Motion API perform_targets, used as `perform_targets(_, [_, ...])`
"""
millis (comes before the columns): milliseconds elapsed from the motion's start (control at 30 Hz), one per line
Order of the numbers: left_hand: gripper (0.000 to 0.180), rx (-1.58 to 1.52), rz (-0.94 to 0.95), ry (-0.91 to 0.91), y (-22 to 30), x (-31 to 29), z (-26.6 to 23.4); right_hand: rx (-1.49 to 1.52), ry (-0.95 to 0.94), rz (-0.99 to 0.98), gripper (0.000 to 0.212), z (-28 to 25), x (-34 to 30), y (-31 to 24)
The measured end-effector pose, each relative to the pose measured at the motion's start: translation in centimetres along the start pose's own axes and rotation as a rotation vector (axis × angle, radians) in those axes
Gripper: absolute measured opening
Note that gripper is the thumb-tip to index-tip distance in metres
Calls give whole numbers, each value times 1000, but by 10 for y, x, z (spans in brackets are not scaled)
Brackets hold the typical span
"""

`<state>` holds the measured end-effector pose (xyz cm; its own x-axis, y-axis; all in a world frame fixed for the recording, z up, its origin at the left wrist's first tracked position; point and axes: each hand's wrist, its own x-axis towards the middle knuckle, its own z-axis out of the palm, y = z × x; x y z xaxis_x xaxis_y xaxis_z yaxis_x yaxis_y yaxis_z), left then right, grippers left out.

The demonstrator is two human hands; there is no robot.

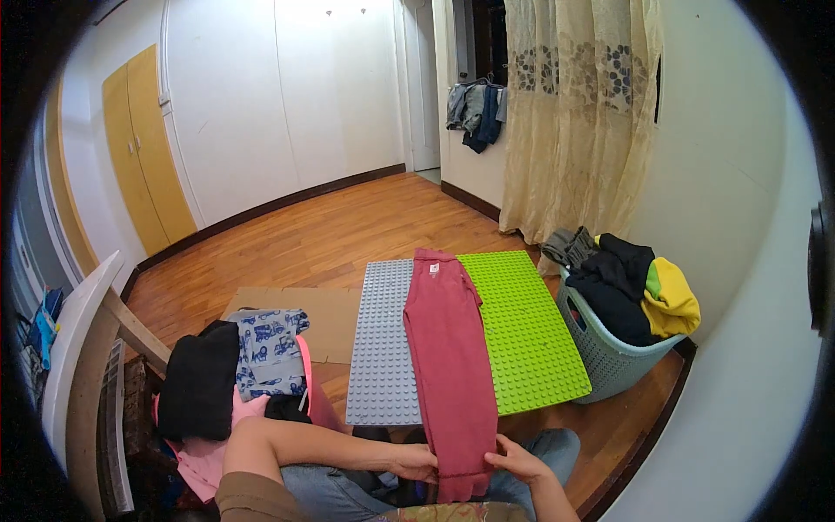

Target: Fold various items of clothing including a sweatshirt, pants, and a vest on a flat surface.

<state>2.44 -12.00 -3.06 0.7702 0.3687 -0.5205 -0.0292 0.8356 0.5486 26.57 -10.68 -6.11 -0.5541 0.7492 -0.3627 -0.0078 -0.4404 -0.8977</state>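
Observation:
A pair of dusty red trousers (448,348) lies folded lengthwise into a long strip across a grey studded mat (383,348) and a lime green studded mat (526,326) on the wooden floor. My left hand (416,461) grips the left side of the near end of the trousers. My right hand (515,459) holds the right side of the same end. The near end hangs over my knees, which are in blue jeans.
A pale blue laundry basket (609,352) heaped with dark and yellow clothes stands at the right by the wall. A stack of folded clothes (235,374), black, blue patterned and pink, lies at my left. A white chair (83,365) stands at far left. Cardboard (335,317) lies under the mats.

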Motion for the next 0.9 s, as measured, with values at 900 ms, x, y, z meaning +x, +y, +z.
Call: perform_targets(900, [52, -330, 251, -92, 119, -35, -7, 449, -378, -257, 49, 15, 19, -150])
